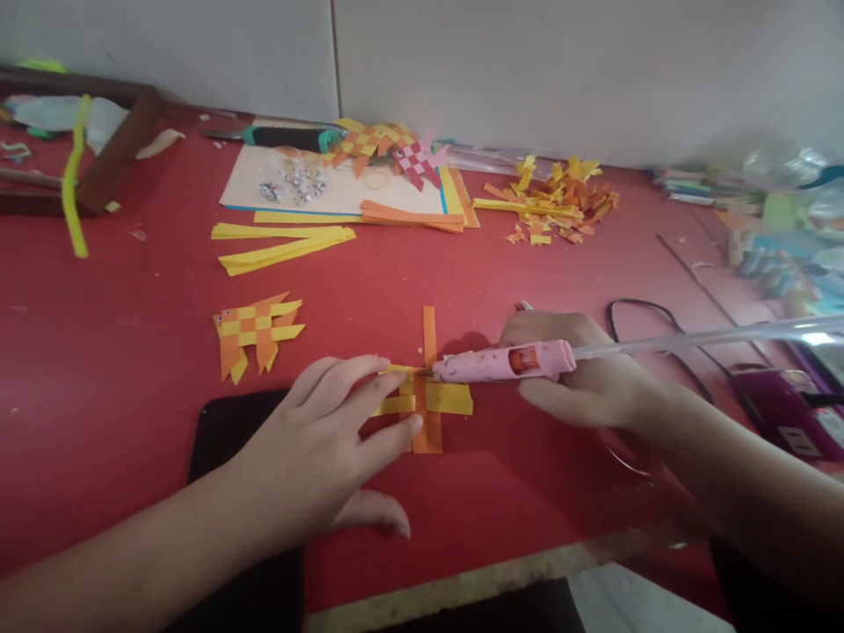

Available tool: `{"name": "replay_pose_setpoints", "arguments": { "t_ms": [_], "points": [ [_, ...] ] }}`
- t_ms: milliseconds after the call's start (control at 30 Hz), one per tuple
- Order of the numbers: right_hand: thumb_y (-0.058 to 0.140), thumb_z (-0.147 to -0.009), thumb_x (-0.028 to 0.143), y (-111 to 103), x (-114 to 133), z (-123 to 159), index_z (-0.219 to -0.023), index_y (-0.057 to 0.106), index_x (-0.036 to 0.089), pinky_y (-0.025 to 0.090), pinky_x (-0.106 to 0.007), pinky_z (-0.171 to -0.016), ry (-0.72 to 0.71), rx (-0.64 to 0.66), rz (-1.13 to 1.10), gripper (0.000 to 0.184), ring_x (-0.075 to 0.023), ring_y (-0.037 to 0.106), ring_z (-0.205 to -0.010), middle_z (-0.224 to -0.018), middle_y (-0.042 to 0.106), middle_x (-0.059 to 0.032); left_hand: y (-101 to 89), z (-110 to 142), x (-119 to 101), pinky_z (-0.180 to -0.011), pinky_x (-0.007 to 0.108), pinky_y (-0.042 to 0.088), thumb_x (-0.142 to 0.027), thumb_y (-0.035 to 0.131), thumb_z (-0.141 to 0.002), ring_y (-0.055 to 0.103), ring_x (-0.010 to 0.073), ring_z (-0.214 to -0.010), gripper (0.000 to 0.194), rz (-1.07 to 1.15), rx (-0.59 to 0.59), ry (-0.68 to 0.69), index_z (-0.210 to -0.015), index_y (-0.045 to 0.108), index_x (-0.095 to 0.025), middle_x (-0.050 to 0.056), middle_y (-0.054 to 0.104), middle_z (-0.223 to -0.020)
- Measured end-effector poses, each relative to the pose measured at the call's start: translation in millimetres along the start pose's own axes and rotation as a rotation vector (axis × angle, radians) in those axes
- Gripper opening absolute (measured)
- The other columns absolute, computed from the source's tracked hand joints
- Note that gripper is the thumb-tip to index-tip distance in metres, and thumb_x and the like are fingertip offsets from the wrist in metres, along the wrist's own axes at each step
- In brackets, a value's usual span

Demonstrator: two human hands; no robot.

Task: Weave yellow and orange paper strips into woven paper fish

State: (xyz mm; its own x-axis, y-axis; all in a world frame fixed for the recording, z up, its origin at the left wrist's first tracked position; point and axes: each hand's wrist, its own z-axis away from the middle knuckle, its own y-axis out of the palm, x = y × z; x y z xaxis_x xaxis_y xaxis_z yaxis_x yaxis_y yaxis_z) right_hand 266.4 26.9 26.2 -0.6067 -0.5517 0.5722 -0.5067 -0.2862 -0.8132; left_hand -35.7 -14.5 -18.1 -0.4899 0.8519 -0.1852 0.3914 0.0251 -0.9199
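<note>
My right hand grips a pink hot glue gun with a long clear glue stick running out of its back. The gun's nozzle points left and meets the crossed orange and yellow paper strips lying on the red table. Over the left side of these strips my left hand rests with its fingers spread, the fingertips touching the paper. Farther left lies a woven paper fish in orange and yellow, with small eyes.
Loose yellow strips and orange strips lie farther back. Behind them are a paper pad, a bag of googly eyes and a paper scrap pile. A dark tablet-like object sits under my left forearm; a purple power strip stands right.
</note>
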Motion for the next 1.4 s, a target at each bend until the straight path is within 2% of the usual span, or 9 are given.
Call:
{"name": "replay_pose_setpoints", "arguments": {
  "t_ms": [233, 667, 1000, 1100, 1233, 1400],
  "points": [
    [0.046, -0.069, 0.015, -7.0, 7.3, -7.0, -0.063, 0.031, 0.023, 0.026, -0.027, -0.049, -0.027, -0.013, 0.104, 0.018, -0.0107, 0.035, -0.049, -0.056, 0.040, 0.0047, 1.1, 0.8, 0.4, -0.103, 0.056, 0.037, -0.081, 0.061, -0.074, 0.050, 0.0381, -0.124, 0.073, 0.009, 0.004, -0.005, -0.121, 0.069, -0.025, 0.016, 0.066, -0.129],
    [0.048, -0.069, 0.013, -9.4, 6.8, -8.2, -0.064, 0.032, 0.023, 0.027, -0.025, -0.049, -0.041, -0.009, 0.115, 0.020, -0.0097, 0.036, -0.049, -0.055, 0.037, 0.0060, -8.2, -6.5, -0.6, -0.095, 0.058, 0.044, -0.079, 0.067, -0.070, 0.056, 0.0414, -0.117, 0.074, 0.000, 0.017, 0.024, -0.117, 0.074, -0.022, 0.019, 0.070, -0.123],
    [0.047, -0.070, 0.015, -12.9, 13.3, -14.8, -0.062, 0.037, 0.022, 0.030, -0.024, -0.047, -0.047, 0.014, 0.164, 0.015, -0.0097, 0.041, -0.047, -0.054, 0.044, 0.0050, -5.2, -4.3, -0.2, -0.097, 0.058, 0.042, -0.080, 0.066, -0.069, 0.053, 0.0405, -0.119, 0.076, 0.002, 0.016, 0.016, -0.118, 0.073, -0.023, 0.020, 0.067, -0.126],
    [0.046, -0.070, 0.015, -18.9, 19.4, -21.7, -0.060, 0.038, 0.023, 0.029, -0.025, -0.046, -0.062, 0.058, 0.231, 0.015, -0.0105, 0.039, -0.046, -0.053, 0.042, 0.0050, -5.9, -4.9, -1.0, -0.097, 0.057, 0.041, -0.080, 0.067, -0.068, 0.051, 0.0405, -0.120, 0.075, -0.001, 0.007, 0.005, -0.117, 0.073, -0.023, 0.020, 0.065, -0.129],
    [0.047, -0.073, 0.017, -29.6, 31.7, -38.0, -0.055, 0.038, 0.021, 0.025, -0.026, -0.048, -0.097, 0.180, 0.365, 0.019, -0.0117, 0.038, -0.046, -0.051, 0.043, 0.0032, -6.1, -7.1, -1.3, -0.097, 0.054, 0.042, -0.078, 0.070, -0.068, 0.052, 0.0365, -0.111, 0.075, 0.013, 0.028, -0.002, -0.117, 0.073, -0.021, 0.014, 0.069, -0.110],
    [0.055, -0.071, 0.025, -38.8, 51.6, -63.5, -0.054, 0.039, 0.020, 0.018, -0.028, -0.045, 0.013, 0.367, 0.545, 0.024, -0.0106, 0.031, -0.041, -0.047, 0.042, 0.0014, -6.2, -7.8, -0.1, -0.098, 0.053, 0.040, -0.078, 0.067, -0.069, 0.051, 0.0340, -0.107, 0.076, 0.044, 0.060, -0.012, -0.119, 0.073, -0.021, 0.013, 0.067, -0.108]
  ]
}}
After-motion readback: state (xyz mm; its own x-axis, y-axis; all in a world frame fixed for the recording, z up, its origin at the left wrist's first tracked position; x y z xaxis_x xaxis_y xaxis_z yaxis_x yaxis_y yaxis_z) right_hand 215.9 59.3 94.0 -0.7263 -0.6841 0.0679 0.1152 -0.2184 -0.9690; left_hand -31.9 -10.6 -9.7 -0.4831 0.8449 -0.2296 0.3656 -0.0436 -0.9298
